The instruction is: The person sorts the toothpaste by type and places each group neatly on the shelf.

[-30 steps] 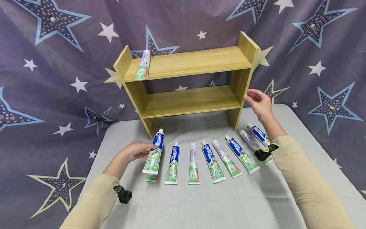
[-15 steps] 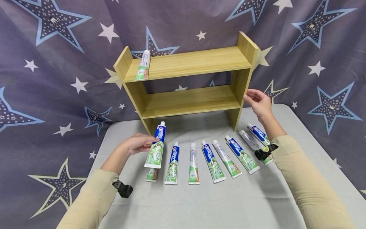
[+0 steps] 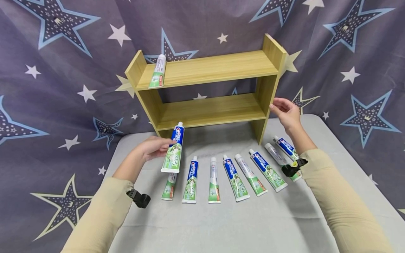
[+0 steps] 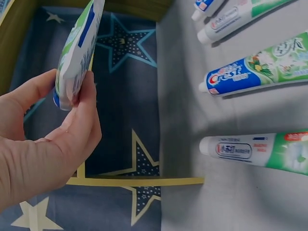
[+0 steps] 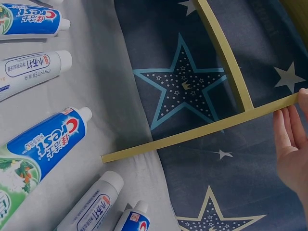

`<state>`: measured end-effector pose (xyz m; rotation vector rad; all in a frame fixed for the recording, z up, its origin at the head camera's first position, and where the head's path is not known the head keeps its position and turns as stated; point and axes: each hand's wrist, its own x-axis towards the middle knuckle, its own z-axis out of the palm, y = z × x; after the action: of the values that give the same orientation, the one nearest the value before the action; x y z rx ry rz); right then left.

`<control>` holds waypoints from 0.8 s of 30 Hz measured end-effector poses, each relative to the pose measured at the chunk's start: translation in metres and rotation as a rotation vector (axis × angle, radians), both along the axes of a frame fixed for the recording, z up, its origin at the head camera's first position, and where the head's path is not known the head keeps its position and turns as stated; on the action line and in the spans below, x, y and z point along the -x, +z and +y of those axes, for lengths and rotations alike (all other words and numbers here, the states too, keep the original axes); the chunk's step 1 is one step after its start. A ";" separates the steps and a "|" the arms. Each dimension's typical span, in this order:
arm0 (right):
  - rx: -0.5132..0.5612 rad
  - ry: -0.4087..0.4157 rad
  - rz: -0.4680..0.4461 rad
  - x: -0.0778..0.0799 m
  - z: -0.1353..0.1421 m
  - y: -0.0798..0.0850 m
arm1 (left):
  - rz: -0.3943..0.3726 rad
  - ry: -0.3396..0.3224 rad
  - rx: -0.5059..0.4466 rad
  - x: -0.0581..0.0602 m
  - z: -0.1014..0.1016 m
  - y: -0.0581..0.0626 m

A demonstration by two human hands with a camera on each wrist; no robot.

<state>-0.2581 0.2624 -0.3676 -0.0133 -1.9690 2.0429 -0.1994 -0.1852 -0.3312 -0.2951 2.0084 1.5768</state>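
The left hand [image 3: 155, 147] pinches a Crest tube [image 3: 174, 154] between thumb and fingers, the cap pointing up and away beyond the grip and the flat end hanging out on the near side of it. The right hand [image 3: 287, 114] pinches the front edge of the wooden shelf [image 3: 218, 72] at its right side panel

Since the thumb takes the tube by one edge, a slackened pinch could let it swing or drop onto the white-and-green tube [image 3: 169, 186] lying just below the grip. The cap could also knock the lower board [image 3: 212, 114], which is beyond the grip, if the lift ran too close to its front edge; whether the two touch cannot be told. A shove from the right hand might slide the shelf, and a lowered right wrist could disturb the tubes beneath it

Past the left grip, higher up, one tube [image 3: 158, 72] lies on the top board. Below and rightward of that grip, a grey-white cloth [image 3: 221, 228] carries the row of tubes; behind everything hangs a dark, star-printed curtain [image 3: 205, 21]
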 end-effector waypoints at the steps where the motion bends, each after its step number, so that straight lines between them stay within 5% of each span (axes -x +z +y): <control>1: 0.000 0.000 0.002 0.000 0.000 0.000 | -0.004 0.010 -0.006 0.002 0.001 0.001; 17: 0.003 -0.003 0.006 0.001 0.000 -0.001 | -0.012 0.185 -0.052 0.035 0.026 0.016; 24: -0.016 -0.011 0.011 0.001 0.000 -0.001 | 0.028 0.279 0.057 0.050 0.035 0.024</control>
<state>-0.2587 0.2619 -0.3683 -0.0091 -1.9742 2.0163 -0.2494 -0.1503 -0.3076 -0.6007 2.1086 1.6977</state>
